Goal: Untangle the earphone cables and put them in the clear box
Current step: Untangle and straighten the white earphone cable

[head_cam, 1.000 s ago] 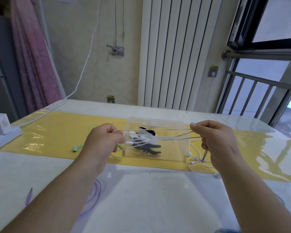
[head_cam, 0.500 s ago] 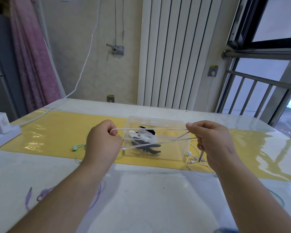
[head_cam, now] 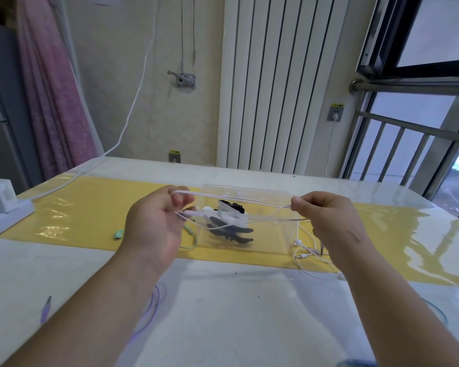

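Cable first: my left hand (head_cam: 154,229) and my right hand (head_cam: 329,221) each pinch the white earphone cable (head_cam: 196,193), fingers curled round it. Its strands run taut from one hand to the other, and as I look down they cross in front of the clear box (head_cam: 265,191).

That box stands on the yellow mat (head_cam: 90,207), open at the top, between my two hands and just beyond them. Black and white earphones (head_cam: 231,226) lie inside it.

Loose white loops (head_cam: 308,254) lie just beside the box's right wall, spilling over the mat's near edge under my right wrist. A green cable (head_cam: 119,234) lies on the mat by the left wall, partly hidden behind my left hand.

On my side of the mat's near edge, the white table (head_cam: 236,313) shows as a broad stretch between my forearms. A purple cable (head_cam: 154,300) curls out from under my left forearm, its plug (head_cam: 46,308) well apart to the left.

A white block (head_cam: 3,205) sits at the table's left edge. The far edge runs along the wall with the radiator (head_cam: 276,88), and the right corner lies near the window railing (head_cam: 408,144).
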`<action>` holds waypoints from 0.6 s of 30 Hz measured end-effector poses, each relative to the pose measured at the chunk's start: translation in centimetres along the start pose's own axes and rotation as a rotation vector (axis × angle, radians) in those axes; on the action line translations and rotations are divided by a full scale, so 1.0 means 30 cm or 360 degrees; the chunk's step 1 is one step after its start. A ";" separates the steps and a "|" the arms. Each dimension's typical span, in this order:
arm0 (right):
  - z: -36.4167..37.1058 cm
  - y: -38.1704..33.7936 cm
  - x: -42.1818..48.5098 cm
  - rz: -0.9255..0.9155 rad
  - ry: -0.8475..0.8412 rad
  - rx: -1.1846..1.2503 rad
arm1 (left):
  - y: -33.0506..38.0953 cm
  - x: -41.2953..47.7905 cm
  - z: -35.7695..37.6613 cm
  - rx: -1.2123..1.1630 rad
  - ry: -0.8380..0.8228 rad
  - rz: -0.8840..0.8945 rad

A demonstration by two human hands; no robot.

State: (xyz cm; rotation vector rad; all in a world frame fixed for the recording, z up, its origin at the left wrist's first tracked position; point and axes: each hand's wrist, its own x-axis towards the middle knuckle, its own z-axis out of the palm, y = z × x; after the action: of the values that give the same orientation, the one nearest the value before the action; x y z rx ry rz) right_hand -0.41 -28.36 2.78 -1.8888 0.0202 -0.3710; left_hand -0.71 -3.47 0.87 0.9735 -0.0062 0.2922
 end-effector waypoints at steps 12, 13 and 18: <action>0.068 0.004 -0.041 0.0078 -0.0691 -0.0271 | 0.054 0.015 0.019 -0.0522 -0.0555 -0.0310; 0.072 0.007 -0.041 0.0094 -0.0744 -0.0245 | 0.057 0.014 0.030 -0.0519 -0.0545 -0.0320; 0.078 0.005 -0.040 0.0199 -0.0945 -0.0162 | 0.051 0.021 0.093 -0.0658 -0.0172 -0.0310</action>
State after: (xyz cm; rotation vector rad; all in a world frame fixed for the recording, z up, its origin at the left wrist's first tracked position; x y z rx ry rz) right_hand -0.92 -26.03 1.65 -2.0212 -0.2431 0.2888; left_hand -0.15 -4.79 3.78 0.5724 -0.0677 0.0532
